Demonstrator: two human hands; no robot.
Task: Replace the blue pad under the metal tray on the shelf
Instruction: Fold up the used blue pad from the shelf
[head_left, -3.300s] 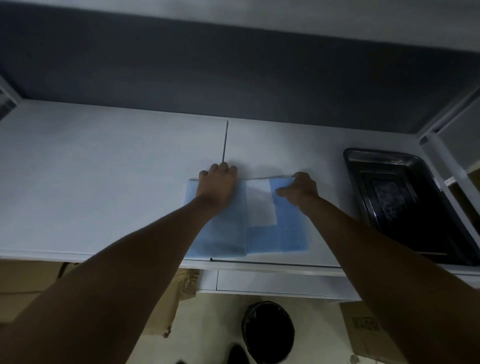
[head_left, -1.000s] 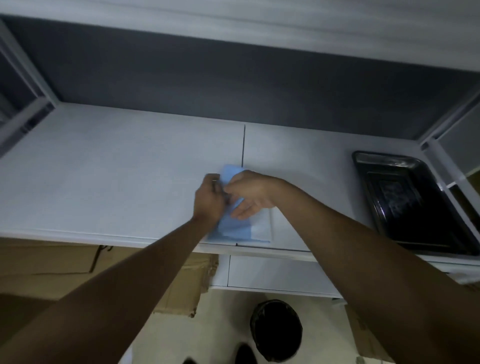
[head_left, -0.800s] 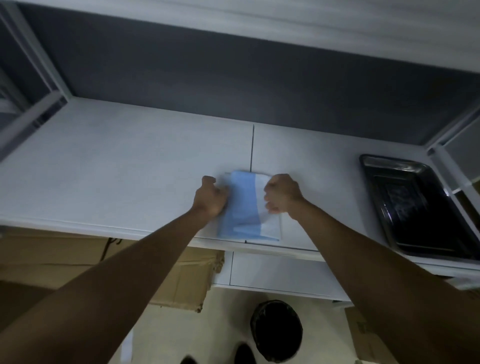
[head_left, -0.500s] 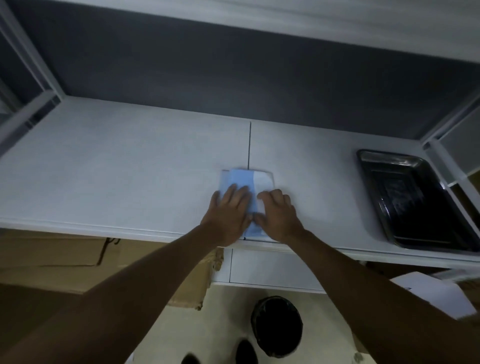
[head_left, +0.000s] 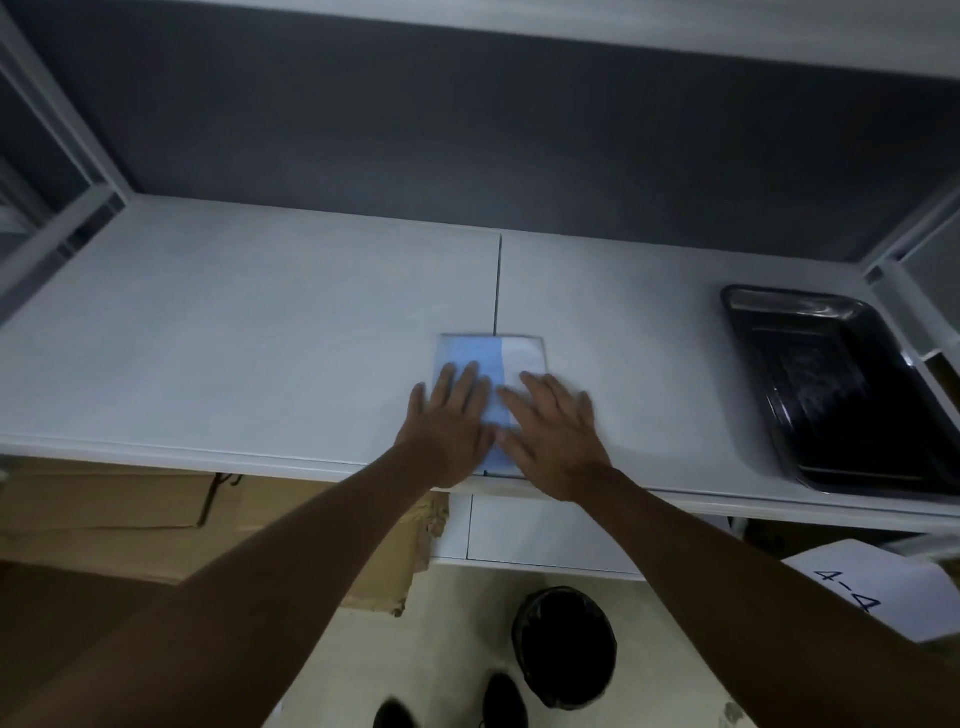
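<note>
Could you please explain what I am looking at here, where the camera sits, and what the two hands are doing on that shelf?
There is no machine here: a person wears one wide-angle camera on the head, looking forward and down along both bare arms. The left hand and right hand lie side by side with straight fingers, pressing flat on a folded blue pad, partly white, near the front edge of a white shelf. Neither hand grips anything. A dark metal tray sits apart at the shelf's right end, with no pad visible beneath it. Below the shelf you can see cardboard, a black bin on the floor, and a paper sheet marked 4-4.
</note>
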